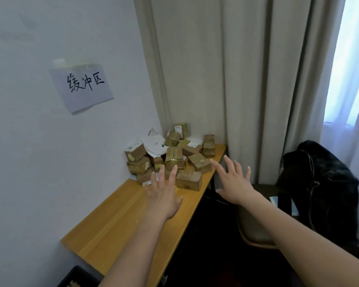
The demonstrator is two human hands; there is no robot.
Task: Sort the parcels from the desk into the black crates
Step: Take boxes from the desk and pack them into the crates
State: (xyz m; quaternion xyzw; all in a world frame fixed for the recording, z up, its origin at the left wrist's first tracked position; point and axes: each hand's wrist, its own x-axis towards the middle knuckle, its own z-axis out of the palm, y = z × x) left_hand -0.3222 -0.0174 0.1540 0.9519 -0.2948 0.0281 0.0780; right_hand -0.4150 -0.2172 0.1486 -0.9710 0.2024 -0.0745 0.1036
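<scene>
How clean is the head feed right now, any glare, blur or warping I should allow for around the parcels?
Head view: the window is blown out white at right; wide-angle warping bends the curtain and wall edges; the parcels look soft, labels unreadable; both open hands, left hand and right hand, are evenly lit, with no hard shadows on the desk.

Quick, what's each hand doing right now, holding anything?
Left hand: open, fingers straight, holding nothing, near the brown cardboard parcels.
Right hand: open, fingers spread, holding nothing.

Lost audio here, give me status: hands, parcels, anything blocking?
Left hand and right hand open, empty, reaching. Parcels heaped at desk's far corner. One black crate corner visible. Nothing blocking.
</scene>
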